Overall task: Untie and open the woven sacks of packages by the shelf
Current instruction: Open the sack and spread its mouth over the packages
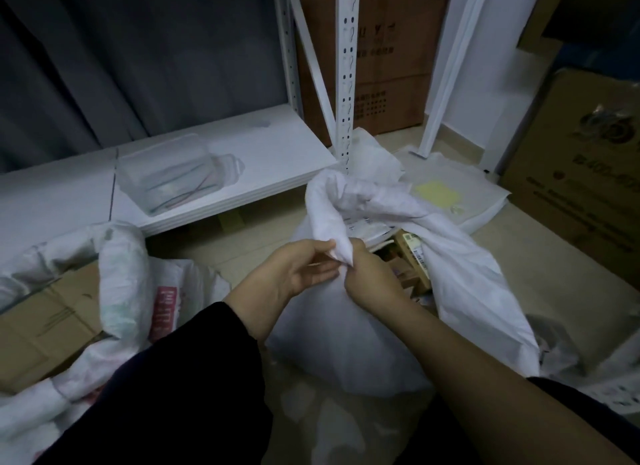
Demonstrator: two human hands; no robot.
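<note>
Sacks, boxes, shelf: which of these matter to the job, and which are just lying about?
In the job: middle sack, gripped by left hand and right hand; left sack.

Lying about: shelf, clear tub, boxes, curtain.

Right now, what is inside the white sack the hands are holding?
Through the open mouth of the white sack, several small packages show, brown cartons with printed labels. Both the left hand and right hand pinch its twisted rim. The fabric hides anything deeper.
</note>
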